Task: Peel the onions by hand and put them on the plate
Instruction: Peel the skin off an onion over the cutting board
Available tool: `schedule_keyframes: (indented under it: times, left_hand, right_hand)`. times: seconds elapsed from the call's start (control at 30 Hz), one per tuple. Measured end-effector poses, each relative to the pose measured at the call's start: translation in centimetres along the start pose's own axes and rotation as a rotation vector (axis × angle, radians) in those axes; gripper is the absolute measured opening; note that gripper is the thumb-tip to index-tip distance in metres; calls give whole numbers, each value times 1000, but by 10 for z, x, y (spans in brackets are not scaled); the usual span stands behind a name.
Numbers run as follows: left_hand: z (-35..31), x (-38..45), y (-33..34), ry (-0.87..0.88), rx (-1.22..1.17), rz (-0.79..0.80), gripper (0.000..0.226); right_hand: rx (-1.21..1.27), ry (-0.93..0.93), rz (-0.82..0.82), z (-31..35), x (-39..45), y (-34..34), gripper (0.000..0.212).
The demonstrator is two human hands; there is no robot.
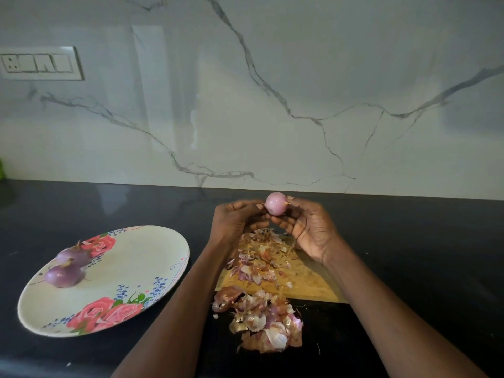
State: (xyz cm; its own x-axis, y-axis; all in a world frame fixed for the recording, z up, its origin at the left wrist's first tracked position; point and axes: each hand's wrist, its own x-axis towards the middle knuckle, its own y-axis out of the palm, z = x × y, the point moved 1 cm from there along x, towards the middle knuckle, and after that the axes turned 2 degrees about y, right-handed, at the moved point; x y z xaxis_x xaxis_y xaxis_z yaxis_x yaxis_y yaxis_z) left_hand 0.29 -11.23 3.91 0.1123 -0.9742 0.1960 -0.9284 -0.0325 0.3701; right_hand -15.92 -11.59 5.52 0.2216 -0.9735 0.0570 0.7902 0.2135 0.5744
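- Fingers of left hand (pixel 234 218) curl at a skin scrap on onion (pixel 276 203), 12 o'clock of board (pixel 308 282)
- right hand (pixel 305 227) pinches it
- plate (pixel 152 241) at 9 o'clock: two peeled onions (pixel 68 266)
- peels (pixel 261 320) at 6

We stand in a home kitchen: a black stone counter (pixel 81 203) runs below a white marble-veined backsplash (pixel 272 91), a switch panel (pixel 41 63) at far left, a floral plate (pixel 131 257) beside a wooden chopping board (pixel 308 282).
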Motion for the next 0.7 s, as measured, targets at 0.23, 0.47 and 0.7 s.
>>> schedule_keyframes:
  times: [0.23,0.47,0.7]
  left_hand:
    - [-3,-3,2,48,-2,-1,9]
    - [-2,-6,4,108,134,94,9]
    - [0,-6,3,219,243,85,9]
  right_hand:
    - [-37,-5,-50,-2,4,-5,6]
    - [-25,-8,-53,-3,5,-7,8]
    - [10,-3,-35,-2,3,-5,11]
